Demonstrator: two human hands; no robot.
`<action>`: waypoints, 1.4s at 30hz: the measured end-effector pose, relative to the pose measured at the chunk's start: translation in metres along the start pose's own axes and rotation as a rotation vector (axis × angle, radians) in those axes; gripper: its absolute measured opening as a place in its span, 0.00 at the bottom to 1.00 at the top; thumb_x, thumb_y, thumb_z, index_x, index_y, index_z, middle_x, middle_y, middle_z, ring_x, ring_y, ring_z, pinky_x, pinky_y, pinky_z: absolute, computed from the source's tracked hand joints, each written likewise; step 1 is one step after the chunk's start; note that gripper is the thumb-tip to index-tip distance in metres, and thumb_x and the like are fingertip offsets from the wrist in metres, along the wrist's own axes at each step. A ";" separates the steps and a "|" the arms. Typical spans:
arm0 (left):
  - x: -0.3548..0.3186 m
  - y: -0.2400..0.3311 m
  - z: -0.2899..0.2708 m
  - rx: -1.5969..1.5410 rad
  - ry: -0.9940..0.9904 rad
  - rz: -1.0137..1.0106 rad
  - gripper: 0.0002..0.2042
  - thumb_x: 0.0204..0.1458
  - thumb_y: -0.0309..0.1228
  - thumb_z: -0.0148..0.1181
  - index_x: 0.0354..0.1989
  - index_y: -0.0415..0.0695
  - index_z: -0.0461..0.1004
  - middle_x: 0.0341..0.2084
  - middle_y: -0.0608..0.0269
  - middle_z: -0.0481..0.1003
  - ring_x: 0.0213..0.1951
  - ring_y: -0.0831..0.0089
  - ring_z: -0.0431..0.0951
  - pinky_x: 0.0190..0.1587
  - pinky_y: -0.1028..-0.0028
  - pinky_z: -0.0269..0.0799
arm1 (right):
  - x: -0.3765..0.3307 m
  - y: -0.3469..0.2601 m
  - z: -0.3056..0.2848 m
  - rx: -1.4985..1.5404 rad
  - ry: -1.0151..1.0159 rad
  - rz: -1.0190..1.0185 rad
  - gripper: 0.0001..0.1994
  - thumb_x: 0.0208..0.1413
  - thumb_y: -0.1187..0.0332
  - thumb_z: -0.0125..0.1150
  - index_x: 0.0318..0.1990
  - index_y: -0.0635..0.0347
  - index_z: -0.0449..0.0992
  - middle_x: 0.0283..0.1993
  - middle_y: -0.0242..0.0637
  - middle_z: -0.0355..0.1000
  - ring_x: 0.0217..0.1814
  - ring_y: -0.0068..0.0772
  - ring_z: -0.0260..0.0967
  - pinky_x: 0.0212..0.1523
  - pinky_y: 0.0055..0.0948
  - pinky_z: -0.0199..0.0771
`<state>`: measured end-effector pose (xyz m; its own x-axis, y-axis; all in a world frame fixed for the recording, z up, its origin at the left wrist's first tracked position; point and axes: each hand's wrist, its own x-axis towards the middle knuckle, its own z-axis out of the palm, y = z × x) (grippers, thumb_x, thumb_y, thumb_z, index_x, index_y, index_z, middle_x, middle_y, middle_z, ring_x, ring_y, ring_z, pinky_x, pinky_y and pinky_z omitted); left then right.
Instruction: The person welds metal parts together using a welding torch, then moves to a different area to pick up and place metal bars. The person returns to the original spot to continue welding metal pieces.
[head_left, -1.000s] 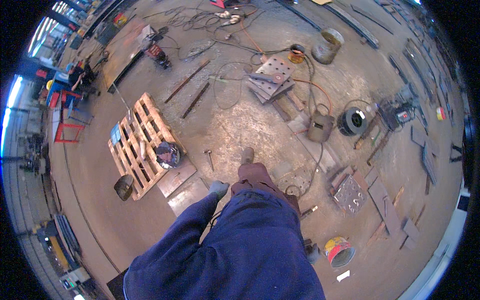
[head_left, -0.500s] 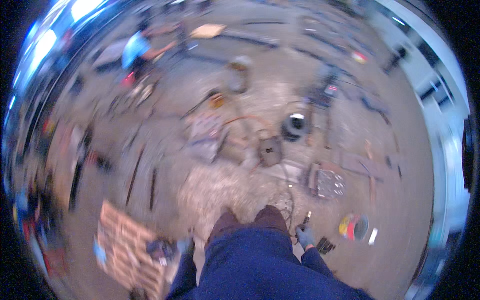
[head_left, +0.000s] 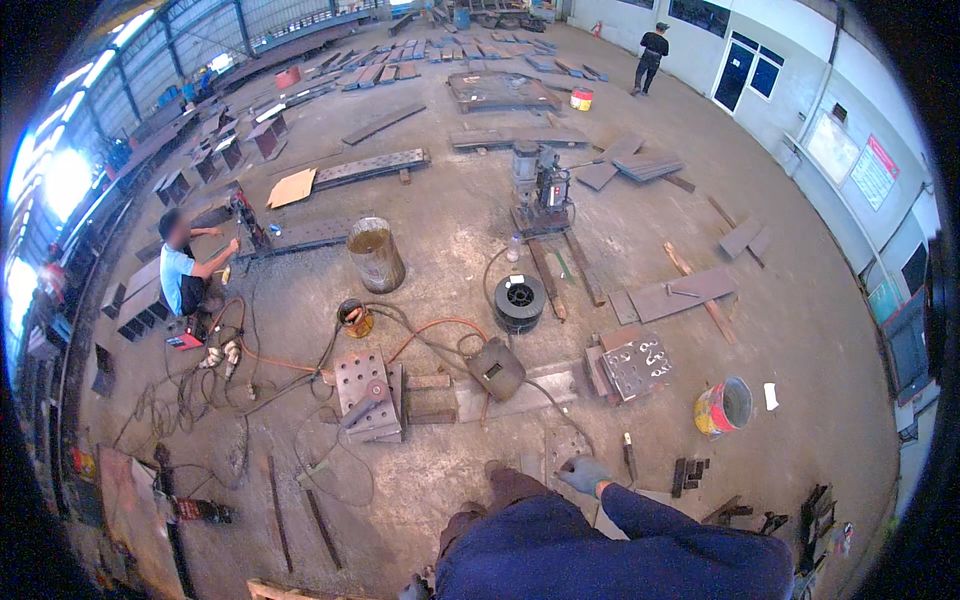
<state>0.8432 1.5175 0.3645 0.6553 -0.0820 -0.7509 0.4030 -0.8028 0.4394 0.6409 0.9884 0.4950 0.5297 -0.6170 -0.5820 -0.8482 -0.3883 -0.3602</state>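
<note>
My right hand (head_left: 583, 475), in a grey glove, hangs low beside my legs with its fingers loosely bent; I see nothing in it. Just beyond it is a pale steel plate with holes (head_left: 566, 447), and I cannot tell whether they touch. To its right a dark, rod-like tool with a light tip (head_left: 629, 456) lies on the floor. At the bottom edge, only a small part of my gloved left hand (head_left: 415, 588) shows; its fingers are mostly hidden. Ahead, a dark welding mask (head_left: 496, 369) rests by a perforated steel block (head_left: 362, 388) with a grinder-like tool (head_left: 368, 402) on it.
A wire spool (head_left: 520, 303), a metal drum (head_left: 376, 255) and a drilling machine (head_left: 543, 190) stand ahead. To the right are a red-yellow bucket (head_left: 723, 408) and small black blocks (head_left: 690, 475). Cables (head_left: 245, 395) cross the floor. One person (head_left: 183, 268) crouches left; another (head_left: 651, 60) stands far off.
The view has turned and sharpened. My right hand has moved away from the rod-like tool, in front of my legs. My left hand has dropped toward the bottom edge.
</note>
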 end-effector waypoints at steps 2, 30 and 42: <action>-0.007 0.020 -0.004 -0.019 -0.008 -0.009 0.20 0.58 0.50 0.62 0.38 0.42 0.80 0.32 0.56 0.82 0.31 0.57 0.81 0.34 0.55 0.76 | 0.020 -0.029 -0.016 -0.017 -0.089 -0.067 0.23 0.56 0.49 0.59 0.51 0.52 0.83 0.49 0.47 0.82 0.51 0.52 0.80 0.54 0.46 0.77; -0.117 -0.008 -0.249 -0.488 -0.140 -0.177 0.19 0.59 0.42 0.61 0.36 0.35 0.83 0.28 0.47 0.82 0.31 0.65 0.82 0.42 0.62 0.77 | 0.010 -0.518 0.072 -0.601 -1.068 -0.632 0.22 0.63 0.51 0.58 0.51 0.62 0.79 0.48 0.57 0.79 0.51 0.59 0.77 0.52 0.49 0.75; 0.087 0.013 -0.220 -0.311 0.479 -0.260 0.11 0.53 0.37 0.65 0.33 0.40 0.79 0.33 0.43 0.78 0.41 0.41 0.77 0.45 0.50 0.73 | 0.232 -0.679 0.376 -1.043 -1.077 -0.794 0.27 0.61 0.47 0.62 0.56 0.61 0.79 0.54 0.53 0.79 0.57 0.52 0.77 0.58 0.44 0.75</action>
<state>1.0456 1.6296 0.4137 0.6956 0.4243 -0.5797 0.7073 -0.5456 0.4494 1.3379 1.3666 0.3304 0.1764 0.4774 -0.8608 0.2012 -0.8735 -0.4433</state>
